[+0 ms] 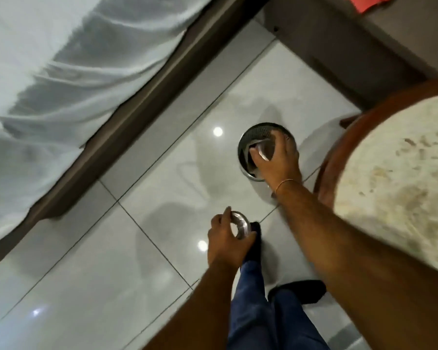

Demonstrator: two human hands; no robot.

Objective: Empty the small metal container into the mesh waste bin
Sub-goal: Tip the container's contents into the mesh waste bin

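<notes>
Two hands at work, both above the glossy tiled floor (162,152). Nearest, well short of the mesh waste bin (250,137) and apart from it: left hand (225,236), fingers clenched round a shiny metal ring (240,227), perhaps the container's lid. Farther on, directly over the bin's mouth: right hand (278,160), fingers grasping the small metal container (261,150), tipped toward the opening. Contents not discernible through the blur. Probably light and rigid, polished and so slippery; best gripped round the side wall, thumb opposite fingers, clear of the rim. Just right of the bin: round table (395,168). Beyond the bin, farthest: bed frame (137,109).
</notes>
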